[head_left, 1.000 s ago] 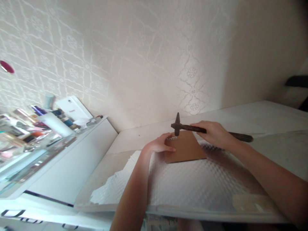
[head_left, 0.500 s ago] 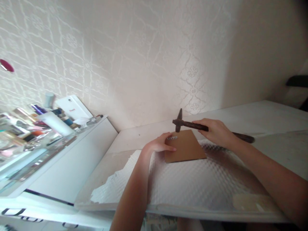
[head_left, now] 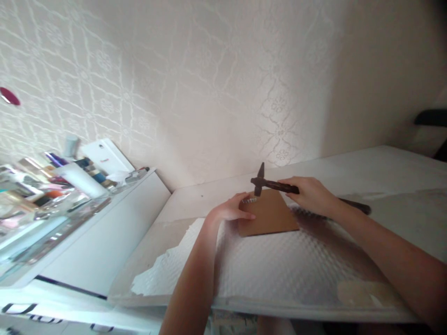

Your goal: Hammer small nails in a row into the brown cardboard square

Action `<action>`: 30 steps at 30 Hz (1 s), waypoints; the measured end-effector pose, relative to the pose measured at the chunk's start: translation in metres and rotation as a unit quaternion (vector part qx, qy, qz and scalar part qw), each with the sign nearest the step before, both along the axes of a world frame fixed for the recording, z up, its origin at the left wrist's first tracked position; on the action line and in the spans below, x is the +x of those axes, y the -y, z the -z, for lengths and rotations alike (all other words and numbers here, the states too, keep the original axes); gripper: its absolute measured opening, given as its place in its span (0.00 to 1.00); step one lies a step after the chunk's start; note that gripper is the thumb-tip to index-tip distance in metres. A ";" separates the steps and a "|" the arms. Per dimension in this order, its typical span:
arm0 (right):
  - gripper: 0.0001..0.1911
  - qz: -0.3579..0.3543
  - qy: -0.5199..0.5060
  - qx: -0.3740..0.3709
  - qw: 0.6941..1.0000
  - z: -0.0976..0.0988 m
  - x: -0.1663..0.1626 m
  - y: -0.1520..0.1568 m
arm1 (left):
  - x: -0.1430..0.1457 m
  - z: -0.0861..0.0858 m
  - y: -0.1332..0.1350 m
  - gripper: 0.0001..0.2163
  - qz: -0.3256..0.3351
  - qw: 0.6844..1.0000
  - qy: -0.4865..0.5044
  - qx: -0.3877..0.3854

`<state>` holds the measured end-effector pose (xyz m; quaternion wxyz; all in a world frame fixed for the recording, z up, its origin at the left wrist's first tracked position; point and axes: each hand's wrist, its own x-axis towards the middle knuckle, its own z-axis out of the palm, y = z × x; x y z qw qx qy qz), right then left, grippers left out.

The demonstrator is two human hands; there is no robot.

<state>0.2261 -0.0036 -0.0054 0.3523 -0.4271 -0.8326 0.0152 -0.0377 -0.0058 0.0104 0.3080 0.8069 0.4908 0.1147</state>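
Note:
In the head view my right hand [head_left: 309, 195] is closed round the dark handle of a hammer [head_left: 277, 186]. Its head hangs just above the back left part of a thin brown board [head_left: 270, 216]; I cannot tell whether it touches anything. My left hand [head_left: 235, 208] grips the board's left side, thumb lying over the top face and fingers near the back corner. Between those fingers and the hammer head lies a small silvery ridged strip [head_left: 249, 200], too small to name surely. The board rests on a white quilted sheet [head_left: 265, 265].
The sheet covers part of a pale tabletop [head_left: 146, 251] that meets a patterned wall [head_left: 216, 93]. On the left stands a white cabinet [head_left: 104, 237] crowded with bottles, tubes and a white box [head_left: 106, 156]. A dark object [head_left: 431, 117] juts in at the far right.
My right hand has lowered the hammer slightly, and its head is now closer to the board and the silvery strip. My left hand and the board are almost unmoved.

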 end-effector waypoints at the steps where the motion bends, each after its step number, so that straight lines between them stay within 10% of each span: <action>1: 0.21 -0.007 0.001 -0.006 1.000 0.001 0.000 0.000 | 0.000 0.000 0.000 0.37 0.007 1.000 0.002 0.002; 30: 0.21 0.019 0.019 0.020 0.999 -0.002 -0.003 0.001 | 0.000 0.000 -0.001 0.40 0.008 0.999 -0.041 -0.004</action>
